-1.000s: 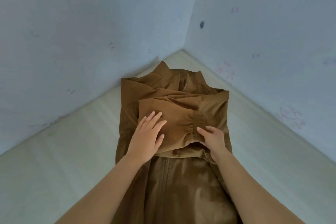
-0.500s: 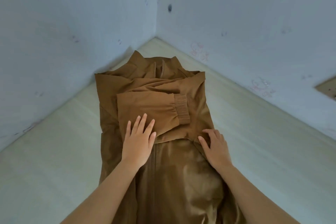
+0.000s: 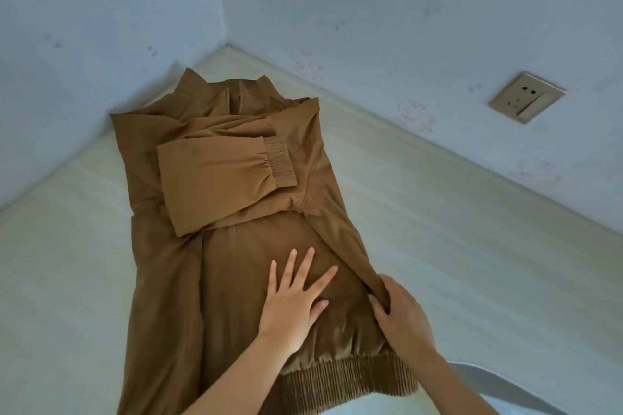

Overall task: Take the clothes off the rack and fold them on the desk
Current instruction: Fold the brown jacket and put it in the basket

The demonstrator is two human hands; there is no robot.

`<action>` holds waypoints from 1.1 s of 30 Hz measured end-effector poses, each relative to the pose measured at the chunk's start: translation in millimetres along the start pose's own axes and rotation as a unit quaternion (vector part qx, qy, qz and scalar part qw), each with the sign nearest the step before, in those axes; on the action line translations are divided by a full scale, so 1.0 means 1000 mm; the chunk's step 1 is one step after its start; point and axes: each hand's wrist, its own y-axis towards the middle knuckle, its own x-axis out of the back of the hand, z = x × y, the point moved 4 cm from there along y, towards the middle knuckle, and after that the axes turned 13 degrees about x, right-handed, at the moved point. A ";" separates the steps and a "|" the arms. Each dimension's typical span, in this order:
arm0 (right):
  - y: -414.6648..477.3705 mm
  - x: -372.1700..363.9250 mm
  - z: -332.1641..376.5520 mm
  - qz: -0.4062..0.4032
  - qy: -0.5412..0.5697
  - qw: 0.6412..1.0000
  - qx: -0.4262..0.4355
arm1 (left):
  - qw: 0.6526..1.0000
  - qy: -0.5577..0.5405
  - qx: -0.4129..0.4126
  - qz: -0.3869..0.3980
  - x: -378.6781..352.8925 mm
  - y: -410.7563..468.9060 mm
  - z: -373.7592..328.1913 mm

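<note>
With our left hand [image 3: 296, 296] flat on the jacket [image 3: 168, 280] and our right hand [image 3: 401, 313] gripping its right edge, a hard tug could undo the folded sleeve [image 3: 222, 178].

left hand [image 3: 296, 301]: flat, palm down, fingers spread | right hand [image 3: 403, 317]: just right of it, fingers curled, gripping jacket [image 3: 215, 178] fold | both arms reach in from the near edge

Left hand [image 3: 292, 307] lies flat on brown jacket [image 3: 215, 246]; right hand [image 3: 401, 317] grips its side fold.
</note>
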 end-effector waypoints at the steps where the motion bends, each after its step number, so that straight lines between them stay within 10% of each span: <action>1: 0.001 0.009 0.001 -0.016 0.002 1.000 0.006 | 1.000 -0.008 0.008 0.002 0.002 0.003 -0.006; 6: 0.012 0.055 0.029 -0.100 0.055 0.992 0.048 | 0.995 -0.058 0.042 0.076 0.005 0.036 -0.038; 9: -0.012 0.028 0.028 0.081 0.043 0.991 0.098 | 0.965 -0.184 0.093 0.161 0.025 0.052 -0.046; 13: -0.052 -0.017 0.009 0.183 -0.025 0.967 0.175 | 0.780 -0.544 0.243 0.191 0.052 0.052 -0.033; 18: -0.059 -0.005 0.000 0.092 -0.050 0.972 0.208 | 0.730 -0.621 0.263 0.114 0.058 0.067 -0.029; 21: -0.060 -0.003 0.000 0.126 0.009 0.966 0.227 | 0.784 -0.592 0.188 0.011 0.072 0.083 -0.034; 26: -0.048 0.002 -0.008 0.130 0.027 0.947 0.291 | 0.969 -0.183 0.152 -0.070 0.042 0.084 -0.014; 33: 0.024 0.022 -0.019 0.041 -0.157 0.935 0.315 | 0.974 -0.118 0.091 -0.172 0.062 0.032 0.015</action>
